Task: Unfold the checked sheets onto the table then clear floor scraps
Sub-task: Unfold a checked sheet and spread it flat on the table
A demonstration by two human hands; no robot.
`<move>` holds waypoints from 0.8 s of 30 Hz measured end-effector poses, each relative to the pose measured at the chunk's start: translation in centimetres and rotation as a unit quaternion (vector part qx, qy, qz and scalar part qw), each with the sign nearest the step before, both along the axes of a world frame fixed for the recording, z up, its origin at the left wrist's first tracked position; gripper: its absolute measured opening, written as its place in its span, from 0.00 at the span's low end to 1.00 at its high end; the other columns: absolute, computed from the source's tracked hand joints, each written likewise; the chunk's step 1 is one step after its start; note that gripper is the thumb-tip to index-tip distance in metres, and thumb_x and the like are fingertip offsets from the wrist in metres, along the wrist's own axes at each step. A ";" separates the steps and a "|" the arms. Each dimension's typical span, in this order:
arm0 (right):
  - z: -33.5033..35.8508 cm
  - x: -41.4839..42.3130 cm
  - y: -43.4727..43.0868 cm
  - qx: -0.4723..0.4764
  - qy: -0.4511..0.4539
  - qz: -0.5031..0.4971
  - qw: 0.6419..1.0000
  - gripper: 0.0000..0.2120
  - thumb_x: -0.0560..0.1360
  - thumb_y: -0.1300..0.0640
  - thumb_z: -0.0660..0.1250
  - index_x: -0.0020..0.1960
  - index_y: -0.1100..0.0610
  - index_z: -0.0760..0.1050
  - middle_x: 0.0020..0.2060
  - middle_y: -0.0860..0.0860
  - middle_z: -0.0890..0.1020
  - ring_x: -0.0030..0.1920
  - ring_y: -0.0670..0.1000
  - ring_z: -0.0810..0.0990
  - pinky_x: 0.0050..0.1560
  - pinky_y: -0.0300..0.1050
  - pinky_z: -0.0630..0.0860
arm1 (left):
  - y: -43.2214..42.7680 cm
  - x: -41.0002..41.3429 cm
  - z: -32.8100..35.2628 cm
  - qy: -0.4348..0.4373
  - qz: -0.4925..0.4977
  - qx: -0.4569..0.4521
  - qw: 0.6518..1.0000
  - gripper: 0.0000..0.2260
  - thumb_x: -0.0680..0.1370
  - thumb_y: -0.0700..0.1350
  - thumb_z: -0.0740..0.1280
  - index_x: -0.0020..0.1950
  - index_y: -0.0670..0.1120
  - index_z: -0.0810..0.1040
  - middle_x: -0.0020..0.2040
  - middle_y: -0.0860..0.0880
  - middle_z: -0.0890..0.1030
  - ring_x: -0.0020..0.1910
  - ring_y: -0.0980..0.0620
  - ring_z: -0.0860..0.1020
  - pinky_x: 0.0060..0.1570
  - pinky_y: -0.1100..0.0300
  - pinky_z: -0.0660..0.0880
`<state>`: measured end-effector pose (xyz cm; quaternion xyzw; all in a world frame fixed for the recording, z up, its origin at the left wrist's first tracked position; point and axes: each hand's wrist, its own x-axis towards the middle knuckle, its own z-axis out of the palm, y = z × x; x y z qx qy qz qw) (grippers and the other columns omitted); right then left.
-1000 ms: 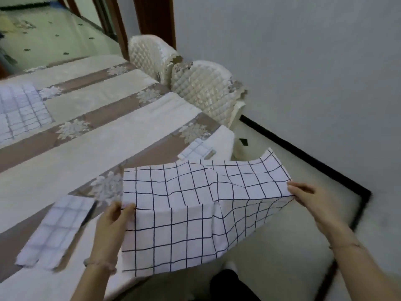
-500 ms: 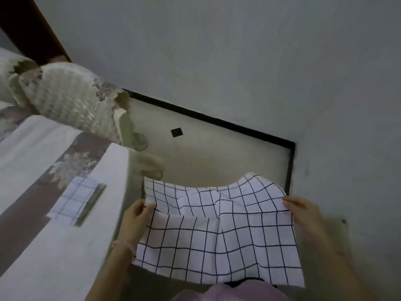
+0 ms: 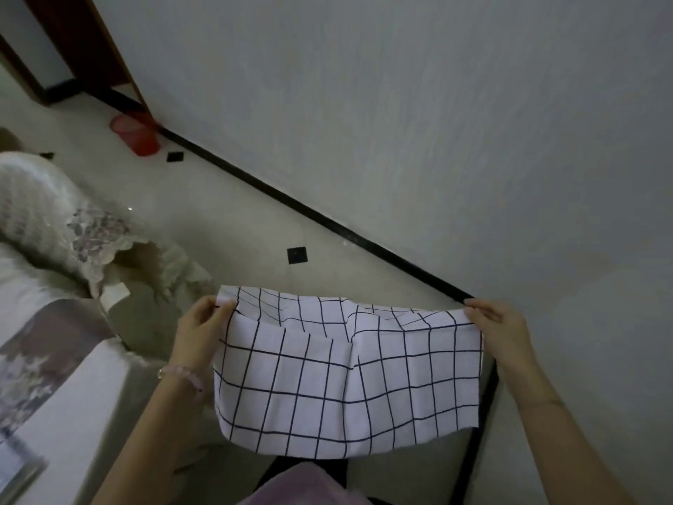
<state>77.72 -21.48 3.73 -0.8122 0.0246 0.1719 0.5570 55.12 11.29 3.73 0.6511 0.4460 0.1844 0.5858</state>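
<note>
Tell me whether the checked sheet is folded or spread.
Spread, not flat: the checked sheet hangs between the left hand and right hand, pinching its top corners; a crease puckers its middle.

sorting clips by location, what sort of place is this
Most likely a home dining room: a table under a cream and brown flower-patterned tablecloth, a chair in a quilted cream cover with lace trim, and a cream floor with small black diamond insets.
</note>
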 end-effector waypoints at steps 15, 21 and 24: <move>-0.2 26.3 28.2 -0.002 0.064 0.146 0.987 0.09 0.74 0.63 0.68 0.51 0.52 0.78 0.54 0.59 0.80 0.49 0.55 0.79 0.51 0.48 0.78 | 19.1 19.4 0.1 0.018 0.157 -0.005 0.987 0.07 0.78 0.42 0.63 0.46 0.40 0.78 0.41 0.45 0.79 0.40 0.52 0.76 0.38 0.62 0.70; 0.6 33.9 44.2 0.041 0.091 0.244 0.965 0.13 0.75 0.61 0.67 0.59 0.54 0.76 0.50 0.54 0.79 0.44 0.48 0.79 0.39 0.41 0.74 | 28.6 21.3 1.5 -0.004 0.279 0.027 0.960 0.06 0.77 0.42 0.64 0.47 0.40 0.79 0.42 0.46 0.79 0.41 0.51 0.75 0.39 0.61 0.71; -0.9 36.6 53.1 0.041 0.153 0.289 0.944 0.12 0.74 0.62 0.68 0.57 0.54 0.75 0.48 0.54 0.80 0.45 0.49 0.79 0.42 0.43 0.75 | 32.9 22.4 1.1 -0.007 0.340 0.018 0.940 0.06 0.77 0.42 0.64 0.47 0.40 0.78 0.42 0.46 0.79 0.41 0.51 0.75 0.38 0.60 0.71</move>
